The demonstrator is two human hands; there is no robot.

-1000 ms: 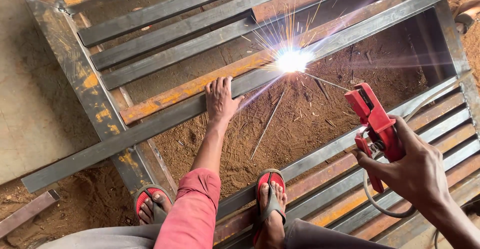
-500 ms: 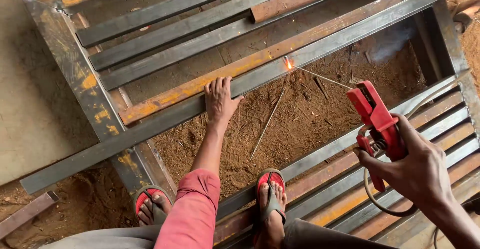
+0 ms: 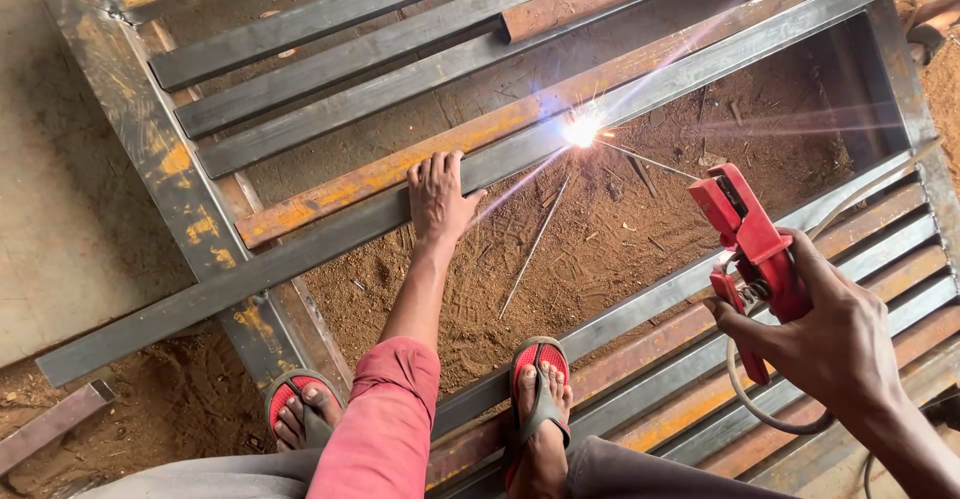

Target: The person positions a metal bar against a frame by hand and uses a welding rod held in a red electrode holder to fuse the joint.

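A red welding holder (image 3: 752, 249) sits tight in the right hand (image 3: 835, 344). A thin rod (image 3: 648, 160) sticks out of its top and reaches to a long grey metal bar (image 3: 300, 256). A bright white spark (image 3: 582, 131) shines where they meet. The left hand (image 3: 438, 197) lies flat on the bar.

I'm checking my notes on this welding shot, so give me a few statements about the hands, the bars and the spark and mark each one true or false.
1. The left hand lies flat on a long grey steel bar. True.
2. The right hand holds a blue hammer. False: it grips a red electrode holder.
3. A bright spark shows at the rod's tip on the bar. True.
4. The person is barefoot. False: both feet wear red sandals.
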